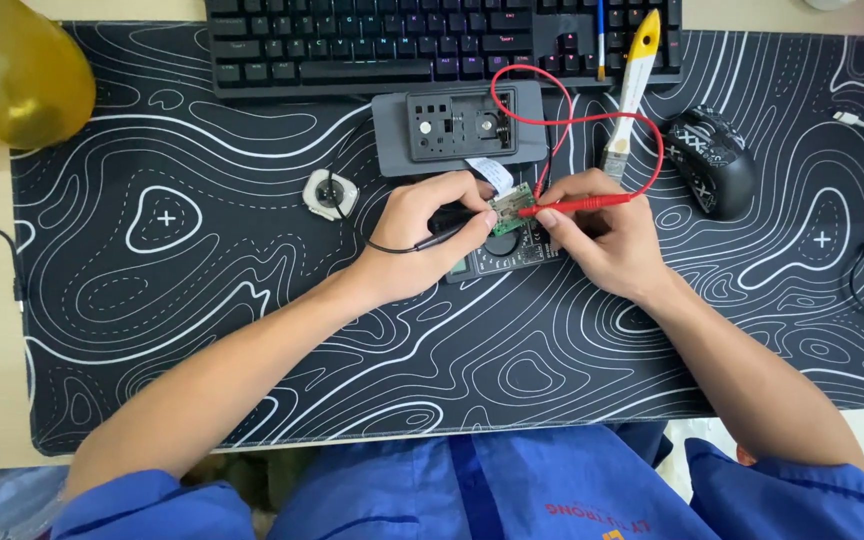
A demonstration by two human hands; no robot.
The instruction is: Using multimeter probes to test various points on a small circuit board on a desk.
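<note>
My left hand [414,238] grips a black test probe [449,234] whose tip rests on a small green circuit board [509,207]. A red test probe [580,205] is held in my right hand [607,240], its tip touching the same board from the right. The board lies on top of a dark multimeter [497,258] in the middle of the mat. A red lead [577,120] loops up from the red probe toward the keyboard, and a thin black lead trails left under my left hand.
A black desk mat [202,300] with white contour lines covers the desk. Behind the hands sit a grey device case [457,128], a keyboard [382,40], a yellow-handled brush [630,85], a patterned mouse [712,160], a small round white part [331,193] and a yellow translucent object [12,75].
</note>
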